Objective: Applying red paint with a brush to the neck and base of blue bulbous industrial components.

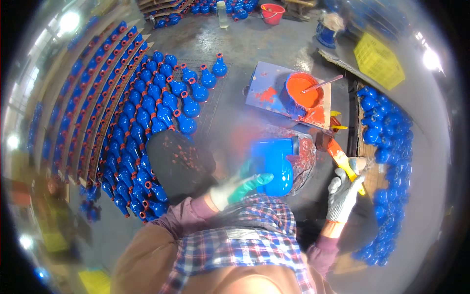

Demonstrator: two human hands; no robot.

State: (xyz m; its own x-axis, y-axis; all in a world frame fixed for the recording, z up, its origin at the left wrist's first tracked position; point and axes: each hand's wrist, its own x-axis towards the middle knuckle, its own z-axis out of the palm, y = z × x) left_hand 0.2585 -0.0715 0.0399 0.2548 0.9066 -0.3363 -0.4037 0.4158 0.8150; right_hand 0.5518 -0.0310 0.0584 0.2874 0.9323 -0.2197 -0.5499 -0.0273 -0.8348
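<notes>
In front of me lies a glossy blue rounded metal part [280, 169] with a dark threaded end. Near its left side is a red blur. My left hand [232, 190], in a white glove with green-coated fingers, has its fingers stretched and spread. One green fingertip lies against the blue part; another finger is smeared by motion. My right hand [341, 196], in a white knitted glove, is closed around the yellow handle of a paintbrush [342, 159]. Orange paint coats the brush, whose dark bristles point up and left, away from the blue part.
A pot of orange paint [304, 92] with a stick in it stands on a paint-stained board [267, 81] ahead. Rows of blue bottle-shaped parts [142, 117] fill the left, beside stacked racks [93, 103]. More blue parts [391, 147] lie right, near a yellow crate [379, 60].
</notes>
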